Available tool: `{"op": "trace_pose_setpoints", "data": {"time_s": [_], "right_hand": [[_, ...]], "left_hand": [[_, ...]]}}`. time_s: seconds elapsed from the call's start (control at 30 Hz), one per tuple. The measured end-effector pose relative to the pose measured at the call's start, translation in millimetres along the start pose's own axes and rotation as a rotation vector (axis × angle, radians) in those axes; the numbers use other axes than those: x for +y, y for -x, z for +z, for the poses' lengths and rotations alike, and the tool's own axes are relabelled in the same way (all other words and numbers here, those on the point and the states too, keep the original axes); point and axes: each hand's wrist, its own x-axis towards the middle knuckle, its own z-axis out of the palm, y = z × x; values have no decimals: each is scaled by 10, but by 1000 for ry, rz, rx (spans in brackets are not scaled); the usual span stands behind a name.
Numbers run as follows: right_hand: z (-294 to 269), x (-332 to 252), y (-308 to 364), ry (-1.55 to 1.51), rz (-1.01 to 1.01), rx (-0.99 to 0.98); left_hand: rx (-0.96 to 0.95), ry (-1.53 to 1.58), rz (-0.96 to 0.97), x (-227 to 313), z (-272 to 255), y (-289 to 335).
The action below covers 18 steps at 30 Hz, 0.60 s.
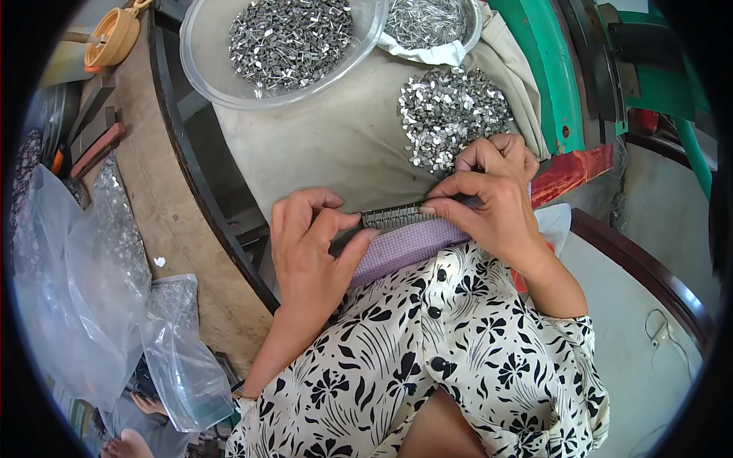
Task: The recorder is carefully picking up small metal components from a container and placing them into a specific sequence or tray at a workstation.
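A narrow metal strip with a row of small ribbed parts (393, 216) lies across a purple woven cloth pad (408, 248) in front of me. My left hand (309, 240) pinches its left end between thumb and index finger. At the other end, the thumb and index finger of my right hand (489, 195) close on the strip, while its remaining fingers curl at the edge of a pile of small silvery metal pieces (450, 111). That pile rests on beige cloth (321, 145). The parts under my fingertips are hidden.
Beyond the hands stand a clear plastic basin (200, 84) of metal pieces and a bowl (475, 30) of thin pins. Green machinery (546, 69) borders the right. Plastic bags (92, 282) and an orange container (114, 38) are left; another person's hand (149, 404) shows lower left.
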Motion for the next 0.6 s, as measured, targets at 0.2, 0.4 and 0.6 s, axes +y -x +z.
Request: {"op": "trace_pose_setpoints", "data": {"time_s": [0.2, 0.4, 0.6], "right_hand": [[13, 37, 16, -65, 9, -17], [0, 19, 19, -80, 15, -45], [-11, 33, 26, -58, 12, -62]], "left_hand": [[6, 11, 0, 5, 6, -1], [0, 1, 0, 5, -4, -3], [-3, 1, -3, 5, -1, -8]]}}
